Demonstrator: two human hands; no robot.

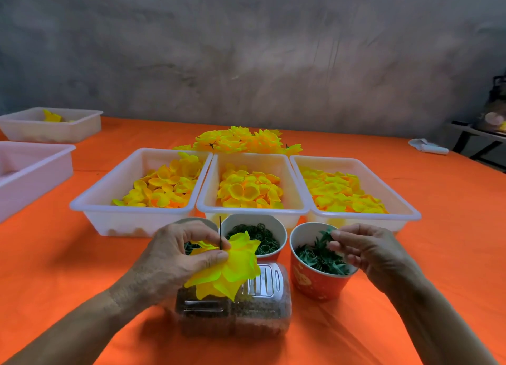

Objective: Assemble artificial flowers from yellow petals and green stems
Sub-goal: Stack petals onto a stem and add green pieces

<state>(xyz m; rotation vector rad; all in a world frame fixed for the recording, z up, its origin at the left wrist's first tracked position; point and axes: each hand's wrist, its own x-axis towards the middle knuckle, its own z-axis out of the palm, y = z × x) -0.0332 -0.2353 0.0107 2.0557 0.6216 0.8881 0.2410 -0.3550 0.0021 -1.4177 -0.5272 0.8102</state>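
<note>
Clear jar [232, 318], red cup [317, 282]: no readable writing.

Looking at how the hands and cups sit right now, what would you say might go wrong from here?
The left hand pinches the yellow petals on a thin stem by its fingertips only; the petals might slide off. The right hand is at the rim of the red cup of green leaf pieces, which seems tilted; a nudge might tip it. The clear jar lies on its side under the flower and could roll.
</note>
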